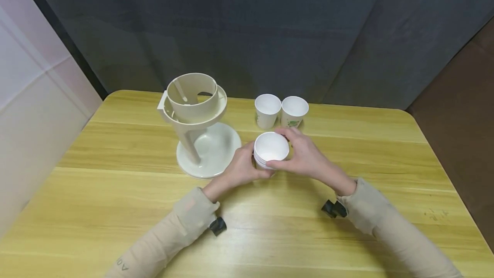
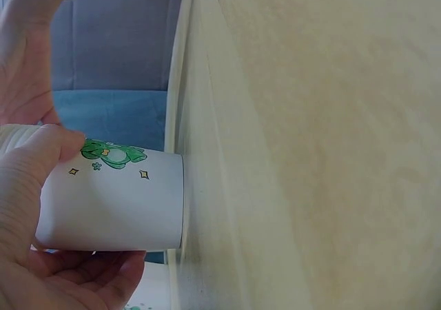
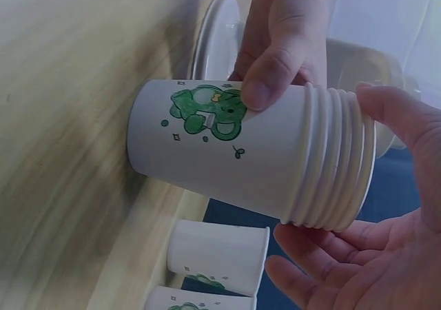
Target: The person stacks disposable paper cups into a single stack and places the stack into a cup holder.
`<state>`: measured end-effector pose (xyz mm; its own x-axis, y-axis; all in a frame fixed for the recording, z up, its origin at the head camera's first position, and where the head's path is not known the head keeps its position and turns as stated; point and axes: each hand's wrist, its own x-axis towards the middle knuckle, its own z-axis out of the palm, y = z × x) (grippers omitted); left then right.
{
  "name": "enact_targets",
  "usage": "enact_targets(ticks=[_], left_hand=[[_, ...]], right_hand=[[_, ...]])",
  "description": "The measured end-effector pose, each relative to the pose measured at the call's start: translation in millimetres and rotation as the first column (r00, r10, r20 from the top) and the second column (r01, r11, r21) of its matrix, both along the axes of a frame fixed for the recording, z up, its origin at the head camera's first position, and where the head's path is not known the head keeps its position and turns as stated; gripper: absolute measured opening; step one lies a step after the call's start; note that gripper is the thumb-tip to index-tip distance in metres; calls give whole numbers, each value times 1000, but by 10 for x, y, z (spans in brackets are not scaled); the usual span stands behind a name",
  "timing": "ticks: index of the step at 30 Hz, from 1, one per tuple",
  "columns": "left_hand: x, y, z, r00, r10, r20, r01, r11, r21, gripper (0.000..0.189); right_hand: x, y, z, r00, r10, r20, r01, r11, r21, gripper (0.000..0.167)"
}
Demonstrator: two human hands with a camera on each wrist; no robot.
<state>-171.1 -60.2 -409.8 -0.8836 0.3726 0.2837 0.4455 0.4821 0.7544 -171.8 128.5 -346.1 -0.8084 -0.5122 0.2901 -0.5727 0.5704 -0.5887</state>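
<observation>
A stack of nested white paper cups [image 1: 272,146] stands upright on the table, held between both hands. My left hand [image 1: 244,165] grips its lower body, thumb on one side and fingers on the other, as the left wrist view shows. At the stacked rims, my right hand [image 1: 306,154] holds the top between thumb and fingers. A green cartoon animal [image 3: 210,110] is printed on the outer cup. Behind the stack, two single paper cups, a left one [image 1: 267,117] and a right one [image 1: 293,117], stand upright side by side.
Left of the stack is a cream plastic stand with a ring-shaped holder [image 1: 194,113] raised over a round base [image 1: 227,138]. The wooden table [image 1: 270,235] ends at a dark curtain [image 1: 239,33]. Black wrist mounts sit below both cuffs.
</observation>
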Motion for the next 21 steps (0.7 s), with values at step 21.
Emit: enact_targets(ticks=[21], left_hand=[[-1,24,14,1000,12,10,-13,1000,13,75]], right_hand=[[-120,274,-4,997,-75,8,75,993,-94,60]])
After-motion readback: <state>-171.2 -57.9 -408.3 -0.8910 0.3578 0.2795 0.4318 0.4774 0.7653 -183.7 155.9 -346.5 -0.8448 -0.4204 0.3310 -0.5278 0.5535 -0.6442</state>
